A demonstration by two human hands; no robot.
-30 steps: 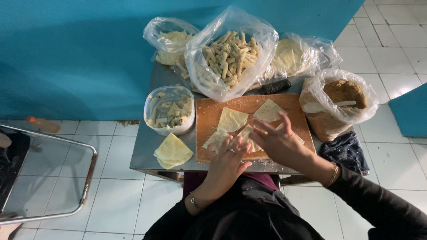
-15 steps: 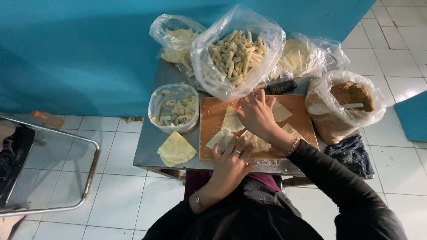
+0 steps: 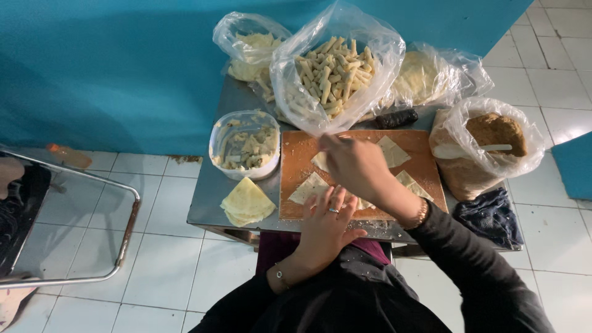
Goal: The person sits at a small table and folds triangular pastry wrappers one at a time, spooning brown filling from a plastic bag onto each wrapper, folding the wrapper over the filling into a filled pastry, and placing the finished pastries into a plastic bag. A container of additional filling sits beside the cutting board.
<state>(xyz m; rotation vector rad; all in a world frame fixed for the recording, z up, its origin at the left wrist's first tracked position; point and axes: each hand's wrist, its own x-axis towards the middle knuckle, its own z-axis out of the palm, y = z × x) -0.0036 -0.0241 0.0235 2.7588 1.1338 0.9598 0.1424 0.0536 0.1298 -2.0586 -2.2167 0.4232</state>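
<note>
Pale triangular wrappers (image 3: 311, 187) on orange board (image 3: 296, 154), left hand (image 3: 327, 225) flat, unclenched, right hand (image 3: 354, 166) grip unclear

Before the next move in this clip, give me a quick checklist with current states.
1. Left hand rests on a wrapper on the cutting board: ok.
2. Right hand is over the board, near the bag of rolled pieces: ok; whether it holds anything: cannot tell.
3. Flat triangular wrappers lie on the board: ok.
4. Filling tub is open beside the board: ok.
5. Folded wrapper stack sits clear of the table edge: ok.
</note>
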